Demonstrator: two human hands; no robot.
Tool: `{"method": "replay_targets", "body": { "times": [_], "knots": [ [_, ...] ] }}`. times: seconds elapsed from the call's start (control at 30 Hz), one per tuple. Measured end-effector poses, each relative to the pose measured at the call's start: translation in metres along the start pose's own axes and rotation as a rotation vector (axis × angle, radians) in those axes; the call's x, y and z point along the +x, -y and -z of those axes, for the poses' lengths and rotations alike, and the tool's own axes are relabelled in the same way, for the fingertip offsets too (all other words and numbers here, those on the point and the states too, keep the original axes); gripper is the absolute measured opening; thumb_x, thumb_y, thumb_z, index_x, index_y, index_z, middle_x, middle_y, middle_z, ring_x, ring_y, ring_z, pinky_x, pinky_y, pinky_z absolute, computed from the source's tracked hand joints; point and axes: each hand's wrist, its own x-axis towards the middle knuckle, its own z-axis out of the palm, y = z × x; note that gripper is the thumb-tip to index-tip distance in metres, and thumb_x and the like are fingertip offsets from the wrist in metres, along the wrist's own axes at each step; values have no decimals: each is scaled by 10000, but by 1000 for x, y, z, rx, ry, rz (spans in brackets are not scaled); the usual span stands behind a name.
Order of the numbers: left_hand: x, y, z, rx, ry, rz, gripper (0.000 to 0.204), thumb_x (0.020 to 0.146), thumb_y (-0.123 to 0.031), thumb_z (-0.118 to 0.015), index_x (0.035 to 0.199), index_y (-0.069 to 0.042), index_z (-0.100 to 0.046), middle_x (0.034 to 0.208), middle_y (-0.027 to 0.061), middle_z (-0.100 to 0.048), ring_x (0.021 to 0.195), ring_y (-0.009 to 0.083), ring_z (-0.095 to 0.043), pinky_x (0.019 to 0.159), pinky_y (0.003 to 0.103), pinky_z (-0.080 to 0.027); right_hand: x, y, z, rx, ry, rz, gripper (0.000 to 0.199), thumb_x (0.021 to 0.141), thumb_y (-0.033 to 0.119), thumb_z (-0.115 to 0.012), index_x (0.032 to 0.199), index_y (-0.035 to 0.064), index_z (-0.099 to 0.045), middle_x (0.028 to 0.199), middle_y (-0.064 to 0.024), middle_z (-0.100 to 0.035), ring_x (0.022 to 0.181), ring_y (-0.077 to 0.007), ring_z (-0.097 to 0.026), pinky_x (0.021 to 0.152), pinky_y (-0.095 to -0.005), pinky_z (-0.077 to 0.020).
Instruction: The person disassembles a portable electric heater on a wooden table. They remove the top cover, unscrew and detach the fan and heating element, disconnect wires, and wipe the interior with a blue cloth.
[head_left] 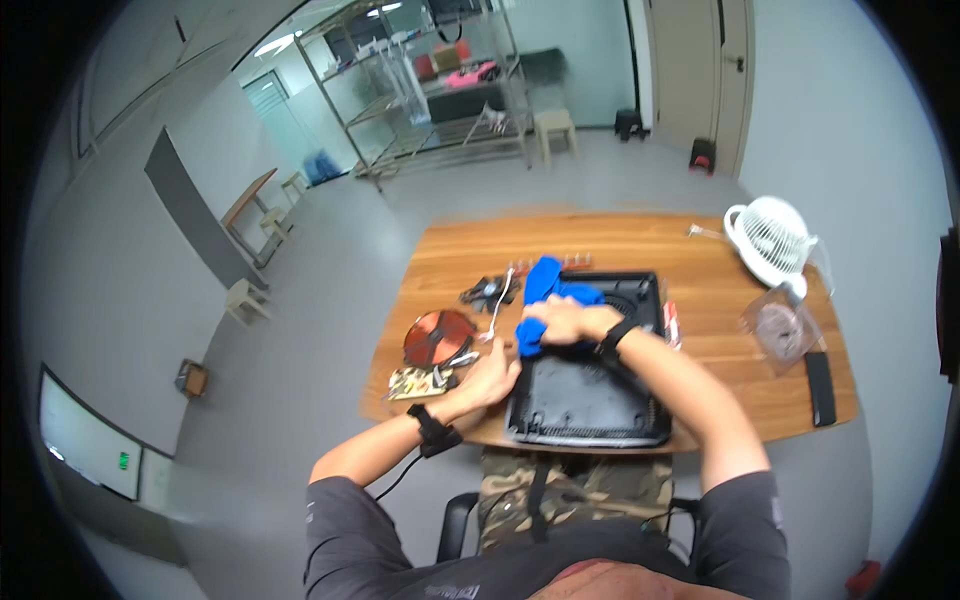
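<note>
My right hand (562, 320) is closed on a bunched blue cloth (545, 277) and presses it onto the upper left of a black plastic housing (585, 397). This shallow housing lies inside up near the table's front edge, with a round vent grille at its far end. My left hand (490, 378) rests at the housing's left edge, fingers stretched out. Left of that hand lie a round copper induction coil (438, 338) and a circuit board (418, 383). Farther back is a small black fan (488, 291), with a white cable (501, 300) beside it.
A white fan (773, 240) stands at the table's far right. In front of it are a clear plastic bag (779, 328) and a black bar-shaped object (821, 388). A red-and-white item (671, 325) lies right of the housing. Behind the wooden table (470, 240) stands a metal shelf rack (430, 110).
</note>
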Motion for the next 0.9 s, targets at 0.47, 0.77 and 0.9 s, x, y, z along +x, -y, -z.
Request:
{"method": "replay_targets", "body": {
  "times": [0.47, 0.77, 0.9],
  "knots": [
    [16, -7, -29, -17, 69, 35, 377, 995, -222, -425, 1175, 106, -383, 862, 359, -651, 825, 534, -642, 762, 630, -477, -5, 1, 16, 110, 153, 163, 435, 828, 180, -695, 1255, 184, -611, 1218, -137, -628, 1224, -344, -521, 1026, -461, -427],
    [6, -8, -30, 28, -36, -89, 420, 993, -174, -426, 1231, 169, -389, 777, 349, -637, 733, 521, -634, 693, 627, -481, -9, -2, -6, 51, -124, 108, 391, 868, 92, -564, 1251, 170, -565, 1226, -117, -603, 1163, -394, -517, 953, -537, -412],
    [7, -17, -25, 71, 18, -27, 449, 1001, -205, -387, 1254, 166, -392, 836, 344, -667, 800, 506, -662, 719, 605, -515, -4, -18, -16, 132, -440, 160, 508, 754, -57, -537, 1238, 97, -555, 1205, -194, -597, 1129, -450, -527, 970, -512, -440]
  ]
}}
